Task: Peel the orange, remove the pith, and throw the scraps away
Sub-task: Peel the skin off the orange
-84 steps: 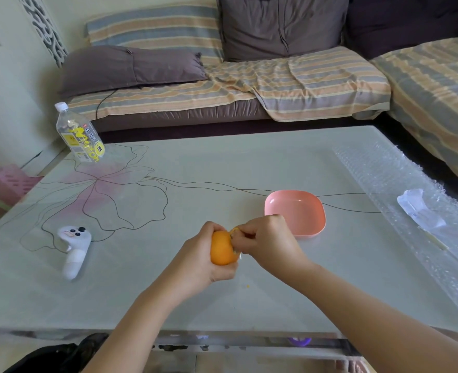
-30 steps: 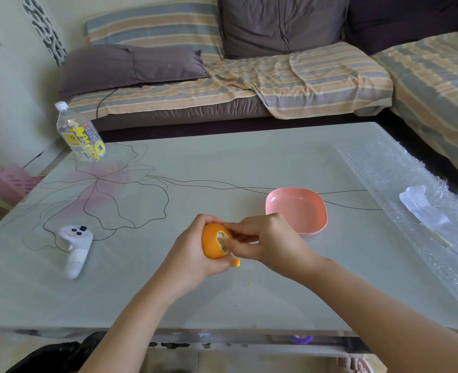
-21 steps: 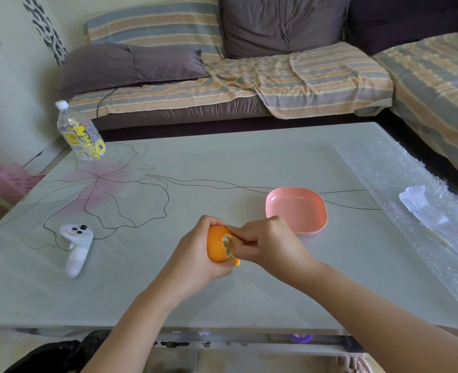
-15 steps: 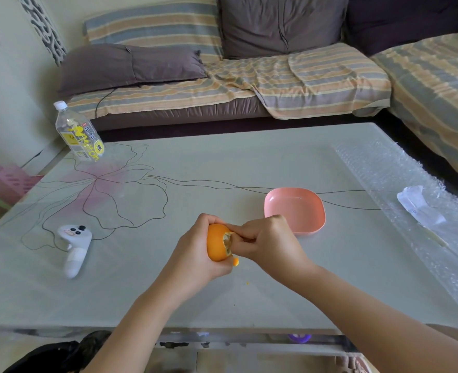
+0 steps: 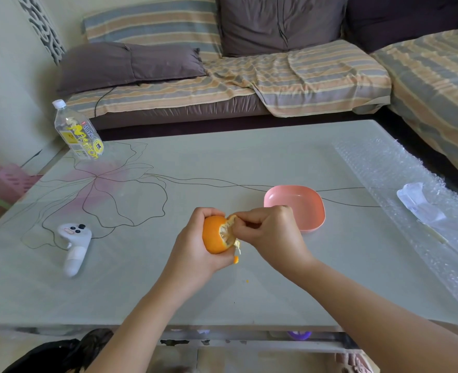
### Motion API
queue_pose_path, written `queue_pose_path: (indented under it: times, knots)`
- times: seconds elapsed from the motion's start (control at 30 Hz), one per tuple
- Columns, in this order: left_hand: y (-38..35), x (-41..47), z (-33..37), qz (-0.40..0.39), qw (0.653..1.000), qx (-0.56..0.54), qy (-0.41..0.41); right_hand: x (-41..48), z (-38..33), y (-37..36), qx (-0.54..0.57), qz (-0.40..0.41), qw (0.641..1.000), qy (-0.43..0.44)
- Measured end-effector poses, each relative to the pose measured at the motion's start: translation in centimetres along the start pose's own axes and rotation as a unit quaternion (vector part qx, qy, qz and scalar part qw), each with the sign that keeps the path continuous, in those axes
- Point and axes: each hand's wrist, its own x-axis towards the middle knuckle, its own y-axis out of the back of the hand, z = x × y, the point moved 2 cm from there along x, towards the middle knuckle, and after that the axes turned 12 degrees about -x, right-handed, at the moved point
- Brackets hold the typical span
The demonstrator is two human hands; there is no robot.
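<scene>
My left hand (image 5: 192, 249) grips a small orange (image 5: 215, 235) above the table's near middle. The fruit's right side is torn open and shows pale pith. My right hand (image 5: 269, 232) pinches a flap of peel (image 5: 231, 219) at the top of that opening. A loose strip of peel (image 5: 236, 258) hangs below the orange. An empty pink bowl (image 5: 295, 205) sits just behind my right hand.
A white controller (image 5: 74, 244) lies on the glass table (image 5: 222, 162) to the left, and a water bottle (image 5: 78, 131) stands at the far left corner. Bubble wrap (image 5: 411, 195) with a clear packet covers the right side. A black bag (image 5: 58, 354) sits below the near edge.
The opening in the peel has grown, and more pith shows. My right hand's fingers have shifted from the orange's side to its top edge. Both hands stay in the same spot.
</scene>
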Motion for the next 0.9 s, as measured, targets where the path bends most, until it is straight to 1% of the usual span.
queue_pose_path:
  times: [0.17, 0.2, 0.27, 0.3, 0.33, 0.37, 0.4, 0.47, 0.5, 0.53, 0.63, 0.73, 0.8, 0.9]
  knots:
    - [0.1, 0.0, 0.4, 0.016, 0.999, -0.029, -0.014, 0.4, 0.7, -0.2, 0.099, -0.017, 0.991, -0.086]
    - [0.2, 0.0, 0.5, 0.022, 0.999, -0.038, -0.016, 0.6, 0.7, -0.4, 0.129, -0.016, 0.985, -0.110]
    - [0.6, 0.1, 0.5, 0.038, 0.997, -0.065, -0.022, 0.9, 1.1, -0.7, 0.214, -0.020, 0.962, -0.168]
    - [0.8, 0.2, 0.5, 0.045, 0.996, -0.078, -0.022, 0.9, 1.2, -0.9, 0.234, -0.030, 0.953, -0.189]
    - [1.0, 0.3, 0.5, 0.048, 0.995, -0.086, -0.022, 1.0, 1.4, -1.2, 0.221, -0.043, 0.954, -0.196]
    - [1.2, 0.3, 0.5, 0.048, 0.995, -0.088, -0.022, 1.0, 1.8, -1.5, 0.164, -0.057, 0.966, -0.189]
    - [1.4, 0.4, 0.5, 0.045, 0.995, -0.086, -0.023, 0.9, 2.2, -1.8, 0.078, -0.068, 0.980, -0.168]
    - [1.6, 0.4, 0.4, 0.043, 0.996, -0.070, -0.022, 0.8, 2.7, -2.6, -0.077, -0.079, 0.988, -0.110]
    - [1.7, 0.4, 0.2, 0.043, 0.997, -0.061, -0.019, 0.9, 2.8, -2.8, -0.115, -0.074, 0.986, -0.092]
    - [1.8, 0.4, 0.1, 0.041, 0.998, -0.054, -0.012, 0.9, 2.9, -3.0, -0.127, -0.066, 0.986, -0.089]
    - [1.9, 0.5, -0.5, 0.036, 0.998, -0.046, 0.011, 1.1, 3.0, -2.9, -0.108, -0.055, 0.987, -0.104]
    - [2.0, 0.6, -0.9, 0.033, 0.998, -0.050, 0.026, 1.2, 2.8, -2.6, -0.074, -0.069, 0.988, -0.119]
    - [2.0, 0.7, -1.0, 0.037, 0.998, -0.047, 0.027, 1.3, 2.4, -2.4, -0.047, -0.083, 0.990, -0.108]
    - [2.0, 0.9, -1.2, 0.043, 0.998, -0.044, 0.030, 1.3, 1.4, -1.8, 0.043, -0.126, 0.989, -0.072]
